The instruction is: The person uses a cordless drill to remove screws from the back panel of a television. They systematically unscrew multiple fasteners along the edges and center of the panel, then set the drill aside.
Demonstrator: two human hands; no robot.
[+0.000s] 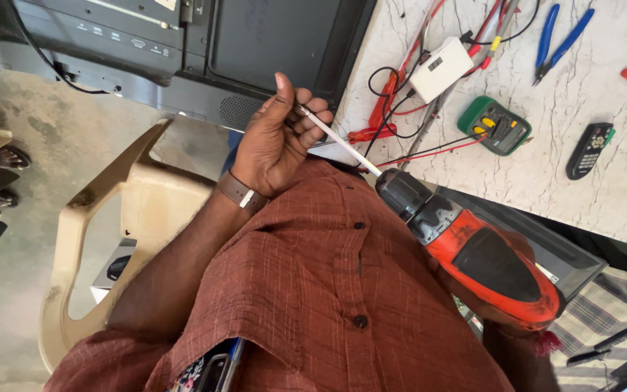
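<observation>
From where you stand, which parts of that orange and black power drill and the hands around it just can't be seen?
- Right hand: hidden behind the orange and black power drill; its grip cannot be seen.
- Tip of the long silver bit: covered by the left hand and its fingers.
- Drill's handle and trigger: out of sight below its body.
- Black flat screen panel: cut off by the picture's top edge.
- Green multimeter: dial markings too small.

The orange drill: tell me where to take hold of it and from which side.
Grip the orange drill by its thick orange-and-black body at the rear, coming from the lower right, behind the chuck. The long thin bit points up-left toward the left hand, whose fingers pinch its tip, so that end is taken and too slender to hold. The right hand is hidden behind the body.
</observation>
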